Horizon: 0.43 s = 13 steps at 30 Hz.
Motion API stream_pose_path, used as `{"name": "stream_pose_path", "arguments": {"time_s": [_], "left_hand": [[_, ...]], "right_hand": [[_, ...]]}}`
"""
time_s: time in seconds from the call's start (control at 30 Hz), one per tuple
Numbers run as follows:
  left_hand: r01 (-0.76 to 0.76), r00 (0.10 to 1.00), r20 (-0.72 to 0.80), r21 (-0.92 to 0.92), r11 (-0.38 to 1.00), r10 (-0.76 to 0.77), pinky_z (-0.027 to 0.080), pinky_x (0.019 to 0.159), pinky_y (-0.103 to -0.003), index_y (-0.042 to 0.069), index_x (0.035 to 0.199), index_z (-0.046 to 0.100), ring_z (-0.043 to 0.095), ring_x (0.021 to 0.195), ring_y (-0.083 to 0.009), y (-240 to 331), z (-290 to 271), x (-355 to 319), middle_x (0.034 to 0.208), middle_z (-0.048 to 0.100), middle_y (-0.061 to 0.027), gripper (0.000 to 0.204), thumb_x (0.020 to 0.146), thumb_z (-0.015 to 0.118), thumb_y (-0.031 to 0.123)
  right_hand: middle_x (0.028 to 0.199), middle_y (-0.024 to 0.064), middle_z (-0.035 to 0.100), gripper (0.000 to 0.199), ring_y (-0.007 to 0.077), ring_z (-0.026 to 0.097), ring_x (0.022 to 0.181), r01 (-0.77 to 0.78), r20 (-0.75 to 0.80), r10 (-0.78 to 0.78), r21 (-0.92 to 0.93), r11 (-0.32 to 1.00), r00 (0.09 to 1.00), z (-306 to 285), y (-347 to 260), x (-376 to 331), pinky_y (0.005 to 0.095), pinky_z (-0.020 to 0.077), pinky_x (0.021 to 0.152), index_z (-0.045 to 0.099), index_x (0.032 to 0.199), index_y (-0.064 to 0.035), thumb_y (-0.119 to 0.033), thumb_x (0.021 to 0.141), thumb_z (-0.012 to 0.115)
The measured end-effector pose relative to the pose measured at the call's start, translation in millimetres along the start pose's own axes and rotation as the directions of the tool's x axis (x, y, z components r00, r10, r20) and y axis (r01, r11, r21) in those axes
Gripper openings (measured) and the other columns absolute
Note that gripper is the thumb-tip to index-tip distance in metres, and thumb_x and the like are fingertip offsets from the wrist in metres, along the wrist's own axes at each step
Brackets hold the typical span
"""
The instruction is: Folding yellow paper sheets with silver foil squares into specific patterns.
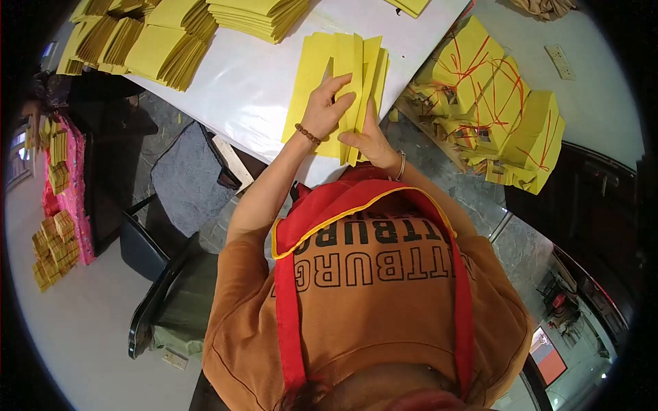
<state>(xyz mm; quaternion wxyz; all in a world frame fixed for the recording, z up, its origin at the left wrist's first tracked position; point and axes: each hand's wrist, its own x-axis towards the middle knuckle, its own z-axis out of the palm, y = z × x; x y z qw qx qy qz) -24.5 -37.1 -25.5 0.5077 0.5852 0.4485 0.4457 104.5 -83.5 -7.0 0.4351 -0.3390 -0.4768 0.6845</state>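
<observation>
A fanned bundle of yellow folded papers (301,89) stands near the table's front edge, its folds running away from me. My left hand (329,106) rests against its left part, fingers apart, with the thumb and index finger pointing right over the paper. At the bundle's near right side, my right hand (372,142) grips the papers, thumb in front and fingers along the right edge. Part of those fingers is hidden behind the sheets. A beaded bracelet is on my left wrist, a bangle on my right.
Stacks of yellow folded papers (164,51) cover the white table's (233,89) far left. On the right lies a large heap of yellow paper bundles (493,89) with red-orange strings. A grey cloth (192,178) and dark chair (147,246) stand left, near a pink-covered surface (74,185).
</observation>
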Motion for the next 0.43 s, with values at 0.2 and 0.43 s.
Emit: {"name": "stream_pose_path", "arguments": {"time_s": [0.2,0.43], "left_hand": [[-0.083,0.996,0.015,-0.033,0.996,0.084,0.043,0.075,-0.027,0.002,0.114,0.056,0.054,0.084,-0.0187,3,-1,2,0.093,0.056,-0.0128,0.035,0.081,0.056,0.014],[-0.075,0.997,0.039,0.174,0.982,0.069,0.042,0.071,-0.029,0.006,0.109,0.061,0.052,0.079,-0.0219,10,2,6,0.082,0.053,-0.0105,0.041,0.075,0.069,0.027]], "right_hand": [[0.133,0.0111,0.022,0.098,0.0204,0.026,0.124,0.003,0.007,-0.003,-0.002,1.000,1.000,0,0,0,0.0329,0.0290,0.101,-0.004,0.138,-0.0068,-0.022,0.076,0.070],[0.139,0.0112,0.016,0.103,0.0195,0.015,0.130,-0.096,0.033,0.098,-0.069,0.993,0.995,-3,-1,-1,0.0317,0.0200,0.105,-0.009,0.140,-0.0060,-0.036,0.077,0.068]]}}
